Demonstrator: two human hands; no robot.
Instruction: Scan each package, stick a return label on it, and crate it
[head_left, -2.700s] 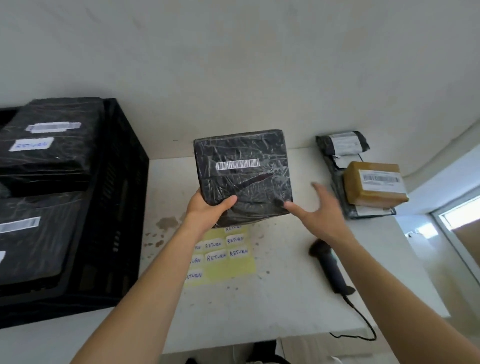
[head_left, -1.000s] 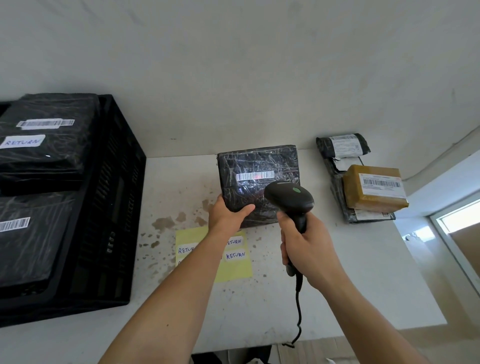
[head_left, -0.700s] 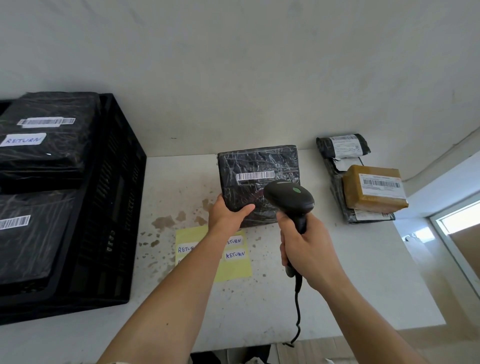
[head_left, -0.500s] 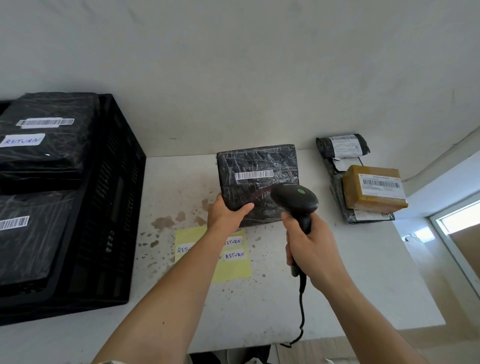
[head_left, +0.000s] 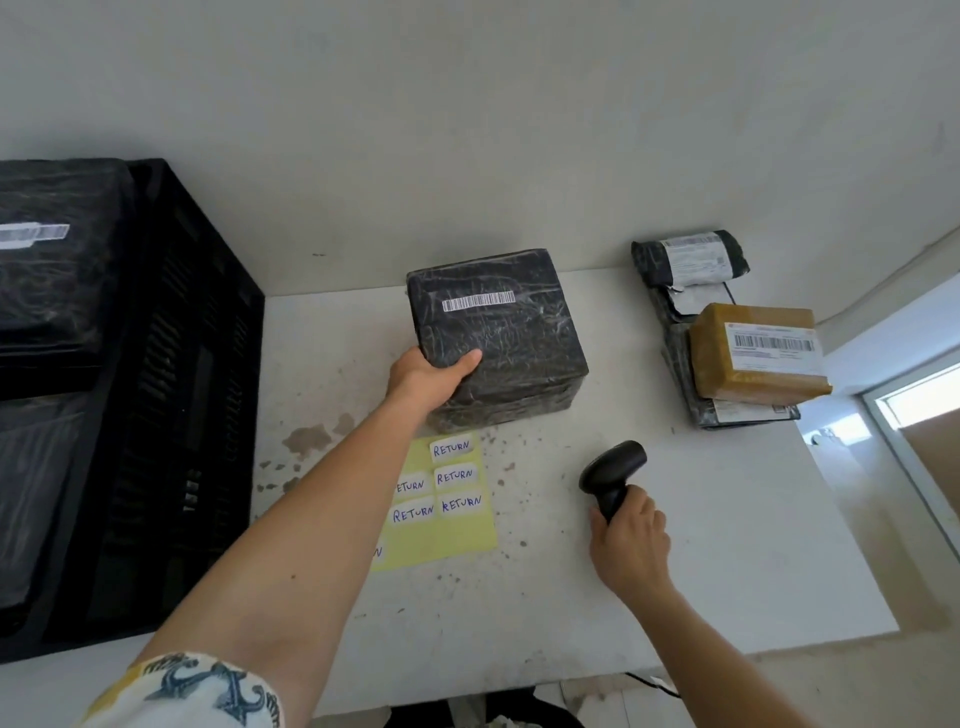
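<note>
A black plastic-wrapped package (head_left: 514, 338) with a white barcode strip on top rests on the white table (head_left: 701, 545). My left hand (head_left: 428, 376) grips its near left corner. My right hand (head_left: 631, 545) holds the black barcode scanner (head_left: 613, 475) by its handle, low over the table to the right of the package, head pointing away from it. A yellow sheet (head_left: 441, 519) with several white RETURN labels lies just in front of the package. The black crate (head_left: 156, 395) stands at the left with wrapped packages (head_left: 47, 270) inside.
At the back right lie a brown box (head_left: 756, 358) with a shipping label, stacked on flat grey mailers, and a rolled dark mailer (head_left: 691, 257) behind it. The wall runs close behind the table. Brown stains mark the table near the crate.
My right hand has lowered the scanner from in front of the barcode down to the table at the right. The package has come down flat onto the table under my left hand.
</note>
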